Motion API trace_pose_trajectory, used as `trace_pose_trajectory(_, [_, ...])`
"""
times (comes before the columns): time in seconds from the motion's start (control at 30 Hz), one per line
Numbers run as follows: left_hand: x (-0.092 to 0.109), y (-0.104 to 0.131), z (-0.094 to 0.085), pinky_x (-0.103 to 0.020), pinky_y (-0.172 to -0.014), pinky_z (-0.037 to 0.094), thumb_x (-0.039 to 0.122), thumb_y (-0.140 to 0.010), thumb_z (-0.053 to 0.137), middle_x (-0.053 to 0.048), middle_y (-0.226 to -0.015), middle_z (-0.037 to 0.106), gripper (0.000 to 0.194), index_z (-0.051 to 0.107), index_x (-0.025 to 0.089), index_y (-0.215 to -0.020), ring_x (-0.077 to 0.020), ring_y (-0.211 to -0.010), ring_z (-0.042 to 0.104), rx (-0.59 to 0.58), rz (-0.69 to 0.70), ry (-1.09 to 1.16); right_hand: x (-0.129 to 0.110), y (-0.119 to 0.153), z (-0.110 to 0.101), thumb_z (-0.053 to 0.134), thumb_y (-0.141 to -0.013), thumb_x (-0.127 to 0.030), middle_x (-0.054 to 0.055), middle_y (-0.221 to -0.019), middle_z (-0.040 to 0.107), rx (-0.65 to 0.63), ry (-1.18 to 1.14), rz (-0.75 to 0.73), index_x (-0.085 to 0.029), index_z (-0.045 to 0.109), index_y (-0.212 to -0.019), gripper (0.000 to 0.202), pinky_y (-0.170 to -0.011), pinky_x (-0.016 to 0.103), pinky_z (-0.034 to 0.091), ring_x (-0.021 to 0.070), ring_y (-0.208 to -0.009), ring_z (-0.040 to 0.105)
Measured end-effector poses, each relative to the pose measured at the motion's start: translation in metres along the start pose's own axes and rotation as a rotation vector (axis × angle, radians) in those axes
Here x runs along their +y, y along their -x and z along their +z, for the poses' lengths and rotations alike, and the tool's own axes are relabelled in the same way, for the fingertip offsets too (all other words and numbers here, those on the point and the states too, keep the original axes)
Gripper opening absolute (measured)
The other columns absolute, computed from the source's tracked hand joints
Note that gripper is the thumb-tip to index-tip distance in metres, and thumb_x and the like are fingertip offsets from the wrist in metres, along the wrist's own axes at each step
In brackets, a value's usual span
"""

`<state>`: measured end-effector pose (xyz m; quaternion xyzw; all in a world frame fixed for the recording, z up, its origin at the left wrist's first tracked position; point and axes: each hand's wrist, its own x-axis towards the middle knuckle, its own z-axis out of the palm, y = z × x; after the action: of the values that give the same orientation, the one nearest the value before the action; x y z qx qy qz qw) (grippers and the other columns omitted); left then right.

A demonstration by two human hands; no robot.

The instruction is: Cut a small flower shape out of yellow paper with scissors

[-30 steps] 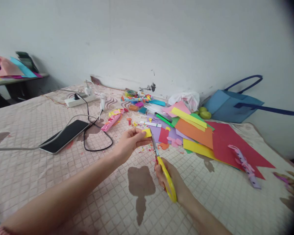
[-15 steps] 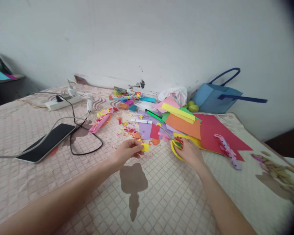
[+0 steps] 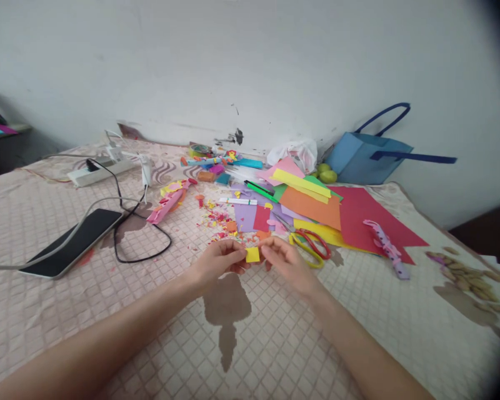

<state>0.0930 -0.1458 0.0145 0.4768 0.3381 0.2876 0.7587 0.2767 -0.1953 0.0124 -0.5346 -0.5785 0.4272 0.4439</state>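
A small yellow piece of paper (image 3: 252,255) is pinched between my two hands, low over the checked cloth. My left hand (image 3: 220,260) has its thumb and fingers closed on the left edge. On the right edge, the fingertips of my right hand (image 3: 286,261) are pressed together. Just beyond the right hand lie scissors (image 3: 310,244) with one yellow and one red handle loop, their blades pointing away to the left. Paper scraps (image 3: 220,221) in red, orange and yellow are scattered past the left hand.
Coloured sheets, a red one (image 3: 360,219) among them, spread at the right. A green cutter (image 3: 261,191) and a white pen (image 3: 237,201) lie behind. To the left are a black phone (image 3: 73,241), cables and a power strip (image 3: 102,172). A blue bag (image 3: 364,158) stands by the wall.
My right hand has let go of the scissors, which now lie on the cloth. It has moved left to grip the yellow paper alongside my left hand.
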Motion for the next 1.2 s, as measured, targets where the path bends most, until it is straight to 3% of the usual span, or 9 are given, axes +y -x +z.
trace_pose_trajectory(0.13, [-0.001, 0.0, 0.002, -0.022, -0.06, 0.047, 0.033, -0.071, 0.07, -0.003, -0.063, 0.063, 0.022, 0.059, 0.013, -0.073, -0.0106, -0.059, 0.06, -0.008, 0.005, -0.085, -0.002, 0.005, 0.022, 0.062, -0.077, -0.033, -0.004, -0.072, 0.055, 0.064, -0.222, 0.051, -0.02, 0.049, -0.09, 0.023, -0.055, 0.023, 0.041, 0.0096, -0.06, 0.051])
trace_pose_trajectory(0.27, [0.002, 0.001, 0.005, -0.025, -0.062, 0.048, 0.033, -0.075, 0.065, -0.002, -0.07, 0.062, 0.021, 0.059, 0.014, -0.08, -0.0121, -0.064, 0.06, 0.035, 0.062, -0.117, -0.001, 0.005, 0.02, 0.062, -0.076, -0.029, -0.005, -0.072, 0.054, 0.109, -0.267, 0.064, -0.02, 0.047, -0.089, 0.022, -0.054, 0.023, 0.039, 0.009, -0.059, 0.049])
trace_pose_trajectory(0.37, [0.002, 0.002, 0.006, -0.024, -0.062, 0.046, 0.033, -0.075, 0.064, -0.003, -0.077, 0.062, 0.022, 0.06, 0.015, -0.086, -0.0131, -0.069, 0.059, 0.09, 0.193, -0.249, -0.001, 0.005, 0.019, 0.061, -0.077, -0.027, -0.004, -0.072, 0.054, 0.109, -0.262, 0.057, -0.02, 0.047, -0.089, 0.02, -0.055, 0.022, 0.04, 0.0088, -0.06, 0.049])
trace_pose_trajectory(0.47, [0.0, 0.003, 0.005, -0.022, -0.056, 0.041, 0.034, -0.075, 0.065, -0.002, -0.069, 0.06, 0.02, 0.06, 0.015, -0.077, -0.0114, -0.061, 0.054, 0.046, 0.274, -0.402, -0.001, 0.006, 0.021, 0.061, -0.078, -0.028, -0.004, -0.072, 0.053, 0.115, -0.24, 0.046, -0.02, 0.048, -0.088, 0.018, -0.055, 0.022, 0.04, 0.0086, -0.06, 0.049])
trace_pose_trajectory(0.63, [0.0, 0.002, 0.004, -0.021, -0.051, 0.035, 0.033, -0.076, 0.063, 0.001, -0.061, 0.053, 0.021, 0.056, 0.016, -0.067, -0.0088, -0.054, 0.047, 0.078, 0.284, -0.449, -0.003, 0.009, 0.025, 0.063, -0.078, -0.034, -0.001, -0.086, 0.056, -0.014, -0.252, 0.051, -0.021, 0.051, -0.099, 0.027, -0.052, 0.023, 0.041, 0.0084, -0.059, 0.05])
trace_pose_trajectory(0.77, [0.004, 0.001, 0.002, -0.02, -0.049, 0.034, 0.034, -0.077, 0.062, 0.004, -0.059, 0.048, 0.022, 0.052, 0.016, -0.069, -0.0071, -0.052, 0.042, 0.131, 0.256, -0.34, -0.003, 0.009, 0.019, 0.057, -0.082, -0.035, -0.004, -0.062, 0.053, -0.074, -0.078, 0.041, -0.02, 0.052, -0.076, 0.017, -0.049, 0.023, 0.038, 0.0094, -0.05, 0.047])
trace_pose_trajectory(0.97, [0.004, -0.003, -0.003, -0.019, -0.049, 0.032, 0.036, -0.076, 0.063, 0.005, -0.06, 0.049, 0.025, 0.05, 0.015, -0.072, -0.005, -0.049, 0.041, 0.158, 0.161, -0.144, 0.002, 0.004, -0.005, 0.049, -0.086, -0.034, -0.004, -0.046, 0.045, 0.276, 0.44, -0.091, -0.02, 0.053, -0.062, 0.028, -0.049, 0.025, 0.032, 0.0115, -0.046, 0.043])
trace_pose_trajectory(1.03, [0.003, -0.002, -0.002, -0.018, -0.048, 0.032, 0.036, -0.075, 0.063, 0.005, -0.06, 0.049, 0.025, 0.05, 0.015, -0.072, -0.0049, -0.049, 0.041, 0.152, 0.155, -0.135, 0.002, 0.004, -0.005, 0.051, -0.084, -0.037, -0.005, -0.047, 0.043, 0.283, 0.376, -0.076, -0.02, 0.053, -0.063, 0.027, -0.046, 0.025, 0.031, 0.0109, -0.045, 0.04])
trace_pose_trajectory(1.2, [0.003, 0.003, 0.006, -0.018, -0.048, 0.031, 0.038, -0.075, 0.064, 0.005, -0.057, 0.046, 0.026, 0.052, 0.015, -0.069, -0.0054, -0.05, 0.038, 0.125, 0.192, -0.272, -0.004, 0.006, 0.016, 0.062, -0.077, -0.042, -0.003, -0.074, 0.054, 0.059, -0.118, 0.026, -0.022, 0.055, -0.089, 0.025, -0.04, 0.021, 0.033, 0.0079, -0.047, 0.042])
